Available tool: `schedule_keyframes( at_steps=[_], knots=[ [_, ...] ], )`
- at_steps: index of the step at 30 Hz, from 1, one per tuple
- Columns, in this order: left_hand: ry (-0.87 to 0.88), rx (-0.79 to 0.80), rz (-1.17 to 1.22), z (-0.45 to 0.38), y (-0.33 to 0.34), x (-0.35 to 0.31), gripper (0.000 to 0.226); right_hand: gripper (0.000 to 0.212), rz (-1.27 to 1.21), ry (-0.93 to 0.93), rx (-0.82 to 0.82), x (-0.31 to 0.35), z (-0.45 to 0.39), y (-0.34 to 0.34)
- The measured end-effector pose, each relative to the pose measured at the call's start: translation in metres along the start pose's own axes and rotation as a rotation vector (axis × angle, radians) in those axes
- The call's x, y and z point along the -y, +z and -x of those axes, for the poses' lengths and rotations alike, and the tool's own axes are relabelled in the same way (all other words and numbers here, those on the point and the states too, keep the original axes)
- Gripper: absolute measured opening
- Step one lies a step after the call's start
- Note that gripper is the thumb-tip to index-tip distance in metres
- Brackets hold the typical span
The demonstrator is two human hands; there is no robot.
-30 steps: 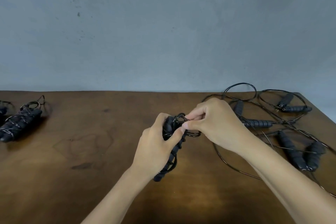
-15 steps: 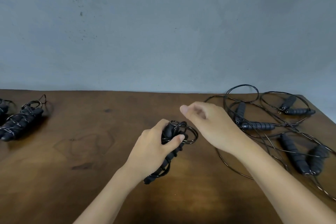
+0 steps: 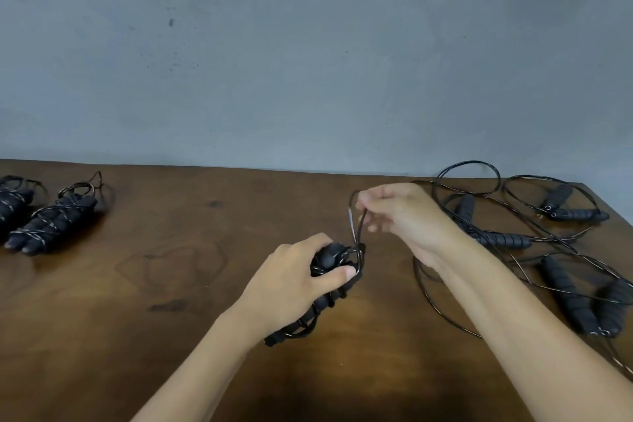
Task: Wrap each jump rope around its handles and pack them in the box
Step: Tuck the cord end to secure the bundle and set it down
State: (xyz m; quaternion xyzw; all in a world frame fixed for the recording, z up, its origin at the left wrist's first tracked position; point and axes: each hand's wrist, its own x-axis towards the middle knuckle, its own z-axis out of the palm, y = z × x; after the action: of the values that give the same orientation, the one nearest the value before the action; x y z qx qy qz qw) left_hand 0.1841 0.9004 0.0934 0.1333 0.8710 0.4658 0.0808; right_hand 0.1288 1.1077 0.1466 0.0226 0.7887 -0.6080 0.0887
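Observation:
My left hand (image 3: 294, 281) grips a pair of black jump rope handles (image 3: 325, 291) with the thin black cord wound round them, held just above the brown table (image 3: 171, 319). My right hand (image 3: 407, 216) pinches a loop of that cord (image 3: 354, 223) and holds it up above the handles. Two wrapped jump ropes (image 3: 54, 219) lie at the far left, one cut off by the frame edge. Several unwrapped jump ropes (image 3: 565, 288) with loose tangled cords lie at the right. No box is in view.
A grey wall (image 3: 308, 44) rises behind the table's far edge. The table's right edge runs diagonally past the loose ropes. Bare wood shows between the wrapped ropes at the left and my hands.
My right hand let go at the handles, rose, and now pulls a loop of cord upward. My left hand dropped slightly with the wrapped handles in it.

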Motion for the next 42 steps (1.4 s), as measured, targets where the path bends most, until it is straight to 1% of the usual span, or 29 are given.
schedule_keyframes(
  at_steps=[2, 4, 8, 12, 14, 16, 19, 21, 24, 29, 31, 33, 36, 39, 42],
  knots=[
    [-0.014, 0.005, 0.170, 0.004, -0.001, 0.001, 0.018, 0.011, -0.219, 0.019, -0.045, -0.001, -0.004, -0.005],
    [-0.011, 0.018, 0.329, 0.007, -0.003, 0.003, 0.024, 0.010, -0.340, 0.022, -0.057, -0.005, -0.006, -0.006],
    [-0.061, 0.041, 0.579, 0.012, -0.005, 0.002, 0.028, 0.014, -0.405, 0.013, -0.063, -0.019, -0.005, 0.000],
    [-0.107, 0.003, 0.667, 0.016, -0.008, 0.005, 0.033, 0.015, -0.436, -0.019, 0.015, -0.030, -0.002, 0.008],
    [-0.138, 0.024, 0.718, 0.018, -0.009, 0.008, 0.046, 0.013, -0.475, -0.028, 0.049, -0.035, -0.001, 0.014],
    [-0.161, 0.105, 0.779, 0.022, -0.010, 0.010, 0.063, 0.014, -0.494, -0.039, 0.078, -0.038, -0.001, 0.019],
    [-0.184, 0.219, 0.783, 0.031, -0.014, 0.013, 0.064, 0.025, -0.467, -0.034, 0.116, -0.039, -0.002, 0.028],
    [-0.207, 0.220, 0.787, 0.035, -0.015, 0.020, 0.058, 0.028, -0.455, 0.003, 0.119, -0.041, -0.003, 0.036],
    [-0.234, 0.162, 0.794, 0.043, -0.022, 0.035, 0.047, 0.028, -0.409, 0.066, 0.104, -0.043, -0.002, 0.053],
    [-0.274, 0.098, 0.827, 0.062, -0.051, 0.065, 0.050, 0.027, -0.325, 0.097, 0.161, -0.045, 0.005, 0.096],
    [-0.278, 0.052, 0.807, 0.071, -0.068, 0.079, 0.047, 0.027, -0.308, 0.114, 0.185, -0.045, 0.007, 0.119],
    [-0.264, -0.007, 0.758, 0.083, -0.085, 0.094, 0.041, 0.026, -0.300, 0.139, 0.206, -0.043, 0.008, 0.145],
    [-0.291, -0.073, 0.737, 0.103, -0.113, 0.115, 0.040, 0.025, -0.285, 0.163, 0.240, -0.037, 0.012, 0.189],
    [-0.347, -0.159, 0.744, 0.124, -0.140, 0.137, 0.036, 0.024, -0.214, 0.139, 0.289, -0.025, 0.016, 0.238],
    [-0.383, -0.226, 0.681, 0.145, -0.169, 0.161, 0.033, 0.023, -0.139, 0.108, 0.330, -0.013, 0.022, 0.292]
  ],
)
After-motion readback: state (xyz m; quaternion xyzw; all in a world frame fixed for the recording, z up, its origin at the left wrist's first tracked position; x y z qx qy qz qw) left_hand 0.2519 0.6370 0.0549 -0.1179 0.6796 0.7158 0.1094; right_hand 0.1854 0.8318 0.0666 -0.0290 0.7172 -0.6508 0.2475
